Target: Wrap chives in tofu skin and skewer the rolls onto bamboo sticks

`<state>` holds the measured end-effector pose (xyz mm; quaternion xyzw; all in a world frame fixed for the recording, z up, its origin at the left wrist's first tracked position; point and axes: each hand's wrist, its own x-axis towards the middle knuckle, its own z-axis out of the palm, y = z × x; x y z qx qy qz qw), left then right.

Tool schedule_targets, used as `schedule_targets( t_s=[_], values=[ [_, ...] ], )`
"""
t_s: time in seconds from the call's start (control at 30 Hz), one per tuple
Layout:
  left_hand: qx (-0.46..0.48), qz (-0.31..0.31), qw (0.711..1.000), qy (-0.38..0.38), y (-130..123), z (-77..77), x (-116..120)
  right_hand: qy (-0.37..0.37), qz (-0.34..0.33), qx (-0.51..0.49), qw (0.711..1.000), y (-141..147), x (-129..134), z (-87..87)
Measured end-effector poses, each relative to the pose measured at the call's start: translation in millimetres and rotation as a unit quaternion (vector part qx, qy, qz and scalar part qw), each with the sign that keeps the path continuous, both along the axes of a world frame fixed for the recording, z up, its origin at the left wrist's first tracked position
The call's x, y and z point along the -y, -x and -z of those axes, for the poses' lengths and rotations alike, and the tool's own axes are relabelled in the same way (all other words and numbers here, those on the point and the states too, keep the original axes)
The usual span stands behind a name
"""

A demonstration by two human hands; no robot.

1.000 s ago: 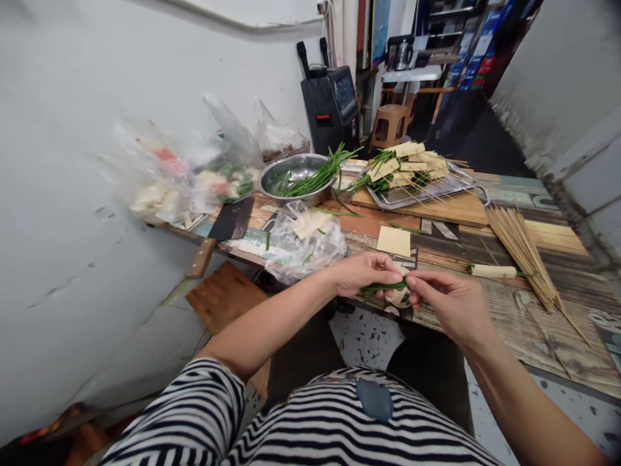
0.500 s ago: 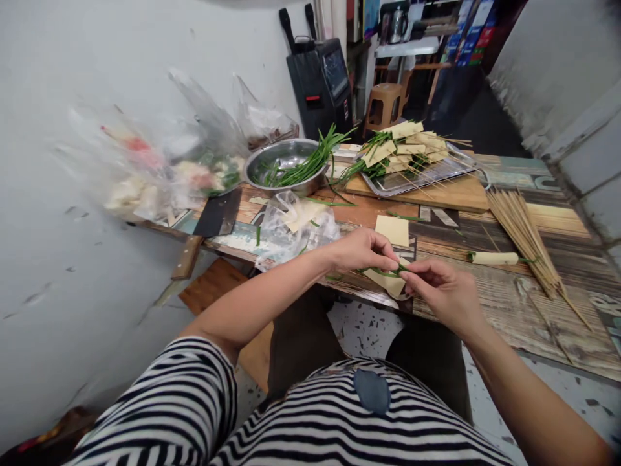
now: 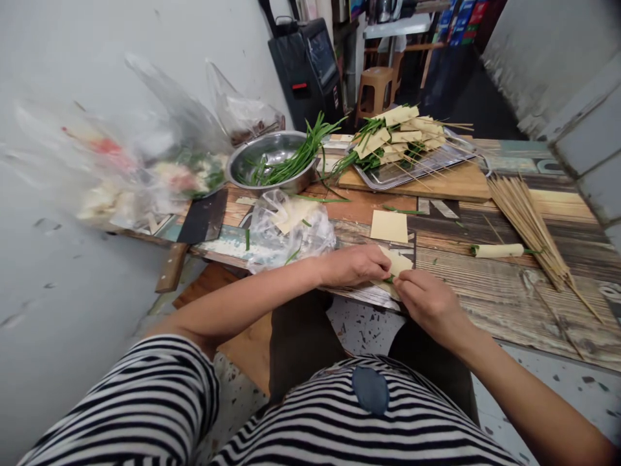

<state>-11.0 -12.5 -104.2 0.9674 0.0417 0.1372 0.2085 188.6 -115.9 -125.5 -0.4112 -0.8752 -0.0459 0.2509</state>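
Note:
My left hand [image 3: 356, 264] and my right hand [image 3: 429, 299] meet at the table's front edge, fingers closed over a small bundle of green chives [image 3: 391, 279]. Under the bundle lies a thin, pale yellow tofu sheet [image 3: 398, 260], its near part partly covered by my fingers. Just beyond it rests another square tofu sheet [image 3: 389, 226], flat on the table. To the right is a finished-looking roll [image 3: 498, 250] of tofu sheet with chives poking out at both ends.
A steel bowl [image 3: 237, 178] holds long chives. Skewered rolls lie on a metal tray [image 3: 463, 154] over a wooden board [image 3: 478, 188]. Bamboo skewers [image 3: 528, 226] lie at right. A cleaver [image 3: 204, 217] overhangs the front edge at left, near filled plastic bags [image 3: 111, 168] and a crumpled bag [image 3: 315, 230].
Both hands have lowered the chives onto the tofu sheet, my left hand curling more tightly. My view has shifted slightly, moving the bowl and bags left.

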Motion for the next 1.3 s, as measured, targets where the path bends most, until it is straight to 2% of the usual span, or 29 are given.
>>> schedule_targets(
  t_s=[0.13, 0.33, 0.5, 0.63, 0.83, 0.97, 1.17, 1.3],
  values=[
    [-0.039, 0.023, 0.996, -0.076, 8, -4.6, -1, -0.025, -0.035, 0.065, 0.997, -3, -2, -6.6],
    [-0.071, 0.022, 0.989, -0.126, 5, -5.3, 0, -0.049, -0.043, 0.132, 0.989, 0, -3, -10.3],
    [-0.056, 0.022, 0.977, -0.204, 0, -1.5, 6, -0.039, -0.041, 0.120, 0.991, -3, -4, -10.9],
    [-0.043, 0.010, 0.971, -0.234, -2, 1.5, 10, -0.036, -0.037, 0.102, 0.993, -6, -6, -12.0],
    [-0.024, -0.035, 0.981, -0.189, -2, -2.6, 20, 0.001, -0.028, 0.080, 0.996, -7, -8, -12.0],
    [0.015, -0.084, 0.984, -0.157, 5, 4.2, 30, 0.043, -0.024, 0.034, 0.998, -8, -14, -10.6],
    [0.038, -0.200, 0.976, -0.076, 7, 14.1, 40, 0.102, -0.040, -0.066, 0.992, -9, -18, -8.5],
    [0.051, -0.258, 0.965, -0.011, 3, 14.2, 42, 0.160, -0.015, -0.096, 0.982, -12, -18, -8.0]
  ],
)
